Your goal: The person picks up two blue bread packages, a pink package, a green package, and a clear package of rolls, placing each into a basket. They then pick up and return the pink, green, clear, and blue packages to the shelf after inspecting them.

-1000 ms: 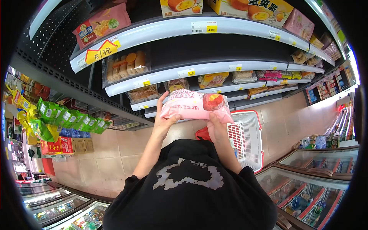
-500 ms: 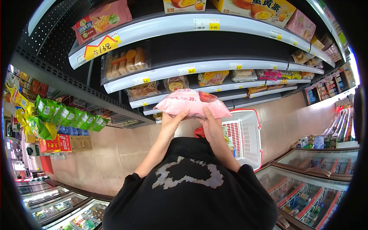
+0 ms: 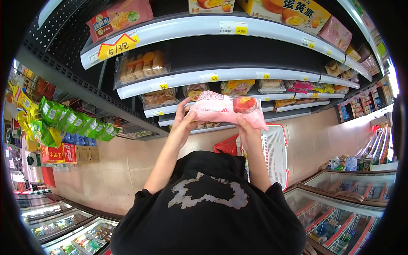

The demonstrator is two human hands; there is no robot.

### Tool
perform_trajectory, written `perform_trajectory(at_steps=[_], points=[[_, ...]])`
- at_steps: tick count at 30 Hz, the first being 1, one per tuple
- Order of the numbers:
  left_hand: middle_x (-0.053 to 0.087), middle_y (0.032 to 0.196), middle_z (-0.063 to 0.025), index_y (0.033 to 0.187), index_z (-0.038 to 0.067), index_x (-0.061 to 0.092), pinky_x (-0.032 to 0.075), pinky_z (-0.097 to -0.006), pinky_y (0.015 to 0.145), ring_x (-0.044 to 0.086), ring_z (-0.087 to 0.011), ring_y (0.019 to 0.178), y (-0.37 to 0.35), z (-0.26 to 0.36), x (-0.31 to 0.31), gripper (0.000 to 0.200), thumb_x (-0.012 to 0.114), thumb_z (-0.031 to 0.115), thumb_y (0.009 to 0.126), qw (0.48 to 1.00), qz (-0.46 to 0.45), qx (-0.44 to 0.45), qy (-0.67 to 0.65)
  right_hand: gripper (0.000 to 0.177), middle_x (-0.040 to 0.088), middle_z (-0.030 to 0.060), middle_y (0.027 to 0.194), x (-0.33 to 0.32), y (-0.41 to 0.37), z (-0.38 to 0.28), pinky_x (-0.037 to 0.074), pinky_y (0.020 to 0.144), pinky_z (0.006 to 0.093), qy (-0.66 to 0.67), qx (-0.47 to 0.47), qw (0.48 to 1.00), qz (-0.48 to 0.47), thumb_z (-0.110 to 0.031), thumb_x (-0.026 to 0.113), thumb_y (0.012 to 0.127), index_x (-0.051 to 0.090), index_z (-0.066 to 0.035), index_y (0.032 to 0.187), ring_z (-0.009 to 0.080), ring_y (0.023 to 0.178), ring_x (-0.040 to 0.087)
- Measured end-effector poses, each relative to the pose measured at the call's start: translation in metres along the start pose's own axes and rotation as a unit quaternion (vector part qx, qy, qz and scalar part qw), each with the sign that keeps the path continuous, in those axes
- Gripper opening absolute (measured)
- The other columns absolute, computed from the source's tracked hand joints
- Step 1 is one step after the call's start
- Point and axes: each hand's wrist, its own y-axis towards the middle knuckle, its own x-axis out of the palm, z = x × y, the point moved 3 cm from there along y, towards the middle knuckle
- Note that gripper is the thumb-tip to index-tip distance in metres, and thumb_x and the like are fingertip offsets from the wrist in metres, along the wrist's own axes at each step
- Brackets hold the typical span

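Observation:
A pink bag of bread [image 3: 221,111] is held up in front of the shelves, its printed front facing me and its right end a little lower. My left hand [image 3: 183,121] is closed on the bag's left end, thumb on the front and fingers around the edge. At its lower right, my right hand [image 3: 249,132] grips the bag with the thumb on the front; its other fingers are largely hidden. Behind the bag are shelves with packaged bread rolls [image 3: 142,68] and a yellow packet [image 3: 237,87].
A white shopping basket [image 3: 274,155] with a red rim stands on the floor to the right. Green snack bags [image 3: 70,119] hang at the left, above red cartons [image 3: 59,154]. Glass-topped freezers [image 3: 340,216] line the lower right and lower left [image 3: 68,221].
The bag has moved slightly up and right and tilted, right end down, showing more of its front. My left hand has shifted up around its left end.

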Motion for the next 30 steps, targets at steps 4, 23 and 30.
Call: perform_trajectory(at_steps=[4,23,30], points=[[0.049,0.111,-0.0055,0.117,0.004,0.044,0.043,-0.0212,0.077,0.05,-0.0099,0.098,0.012,0.02,0.002,0.043,0.062,0.012,0.079,0.996,0.0,0.044,0.076,0.055,0.046,0.0095,0.118,0.007,0.012,-0.015,0.043,0.09,0.0348,-0.059,-0.008,0.996,-0.063,0.003,0.061,0.076,0.035,-0.005,0.123,0.021,0.106,0.049],[0.051,0.11,-0.0177,0.113,0.005,0.052,0.038,-0.0397,0.09,0.047,-0.0343,0.106,0.114,0.088,0.006,0.043,0.057,0.002,0.07,0.617,0.099,0.327,0.709,0.053,0.058,0.0236,0.103,0.05,0.188,-0.051,0.045,0.082,0.0337,-0.493,-0.276,0.823,-0.048,-0.022,0.066,0.07,0.051,0.004,0.114,0.0322,0.095,0.058],[0.049,0.115,-0.0179,0.112,0.006,0.053,0.014,-0.053,0.102,0.041,-0.0333,0.115,0.107,0.072,0.006,0.042,0.057,0.024,0.075,0.447,0.146,0.327,0.82,0.05,0.052,0.021,0.114,0.047,0.181,-0.026,0.034,0.091,0.0442,-0.652,-0.302,0.693,-0.053,-0.033,0.048,0.083,0.045,-0.001,0.12,0.0356,0.104,0.049]])
